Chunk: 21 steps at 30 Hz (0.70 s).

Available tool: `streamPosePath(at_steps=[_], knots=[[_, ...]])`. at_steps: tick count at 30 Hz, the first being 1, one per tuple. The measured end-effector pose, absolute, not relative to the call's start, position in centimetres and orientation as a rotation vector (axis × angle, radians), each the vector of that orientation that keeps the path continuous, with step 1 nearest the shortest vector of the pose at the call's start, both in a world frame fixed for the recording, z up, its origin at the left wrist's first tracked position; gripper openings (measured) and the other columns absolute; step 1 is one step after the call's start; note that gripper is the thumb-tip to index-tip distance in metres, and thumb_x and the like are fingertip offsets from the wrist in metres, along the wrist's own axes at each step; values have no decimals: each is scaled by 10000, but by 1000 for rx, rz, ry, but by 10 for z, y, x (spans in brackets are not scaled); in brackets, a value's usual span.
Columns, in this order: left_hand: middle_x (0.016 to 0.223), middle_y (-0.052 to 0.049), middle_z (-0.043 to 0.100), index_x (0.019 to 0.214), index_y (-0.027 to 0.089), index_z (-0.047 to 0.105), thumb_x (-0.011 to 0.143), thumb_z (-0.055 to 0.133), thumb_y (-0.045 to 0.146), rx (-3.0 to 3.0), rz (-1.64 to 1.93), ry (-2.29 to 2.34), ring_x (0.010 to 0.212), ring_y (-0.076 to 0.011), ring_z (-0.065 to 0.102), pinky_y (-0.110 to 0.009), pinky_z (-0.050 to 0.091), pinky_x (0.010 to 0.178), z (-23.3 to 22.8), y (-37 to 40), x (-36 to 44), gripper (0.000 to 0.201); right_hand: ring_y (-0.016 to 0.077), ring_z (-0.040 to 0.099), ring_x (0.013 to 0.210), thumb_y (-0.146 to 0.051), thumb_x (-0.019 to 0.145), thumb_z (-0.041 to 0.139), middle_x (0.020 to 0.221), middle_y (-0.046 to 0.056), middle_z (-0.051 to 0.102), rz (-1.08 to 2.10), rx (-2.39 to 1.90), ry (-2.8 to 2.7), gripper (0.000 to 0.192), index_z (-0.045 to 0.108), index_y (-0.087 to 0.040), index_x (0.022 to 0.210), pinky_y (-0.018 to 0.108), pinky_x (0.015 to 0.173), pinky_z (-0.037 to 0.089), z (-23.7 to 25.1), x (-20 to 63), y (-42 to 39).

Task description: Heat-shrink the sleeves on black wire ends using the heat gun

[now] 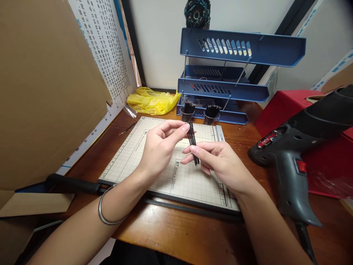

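Both hands meet over the middle of the worktop, sharing a small bundle of thin black strips (pixel 192 141): the left hand (pixel 158 147) pinches its upper end between thumb and forefinger, the other fingers curled loosely, while the right hand (pixel 220 162) closes thumb and forefinger on the lower end, its remaining fingers half bent beneath. The bundle stands nearly upright, a little tilted, held above a paper cutter's gridded board (pixel 132 158), which lies flat on the brown wooden worktop (pixel 179 235); the cutter's black handle (pixel 71 183) stretches out along the near left edge. A silver bangle (pixel 103 213) circles the left wrist. Just beyond the board stand two small clear cups (pixel 187 113) full of black strips, set side by side in front of a blue three-tier document tray (pixel 242 46) that backs onto a pale wall. A crumpled yellow plastic bag (pixel 151 101) lies left of the tray in the corner. To the right, a dark grey heat gun (pixel 292 154) looms close to the camera, in front of a red box (pixel 275 110). On the left, a large sheet of brown cardboard (pixel 46 84) leans upright, with a printed sheet of dense text (pixel 107 48) behind it.
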State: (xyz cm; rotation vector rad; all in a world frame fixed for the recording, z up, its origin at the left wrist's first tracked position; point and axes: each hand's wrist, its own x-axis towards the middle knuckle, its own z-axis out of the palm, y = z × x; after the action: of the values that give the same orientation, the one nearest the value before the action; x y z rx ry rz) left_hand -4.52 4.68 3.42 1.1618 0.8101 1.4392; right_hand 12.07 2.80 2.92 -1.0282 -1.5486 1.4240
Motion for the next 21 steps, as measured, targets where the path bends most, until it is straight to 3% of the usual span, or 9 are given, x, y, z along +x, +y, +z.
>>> streamPosePath(at_steps=[21], knots=[[890, -27, 777, 864, 196, 772, 882, 752, 423, 1148, 1384, 836, 853, -172, 720, -293, 554, 863, 37, 45, -46, 228, 52, 322, 448, -459, 908, 691, 814, 56, 799, 1507, -1009, -1467, 285, 814, -202, 918, 248, 443, 242, 31, 122, 27]])
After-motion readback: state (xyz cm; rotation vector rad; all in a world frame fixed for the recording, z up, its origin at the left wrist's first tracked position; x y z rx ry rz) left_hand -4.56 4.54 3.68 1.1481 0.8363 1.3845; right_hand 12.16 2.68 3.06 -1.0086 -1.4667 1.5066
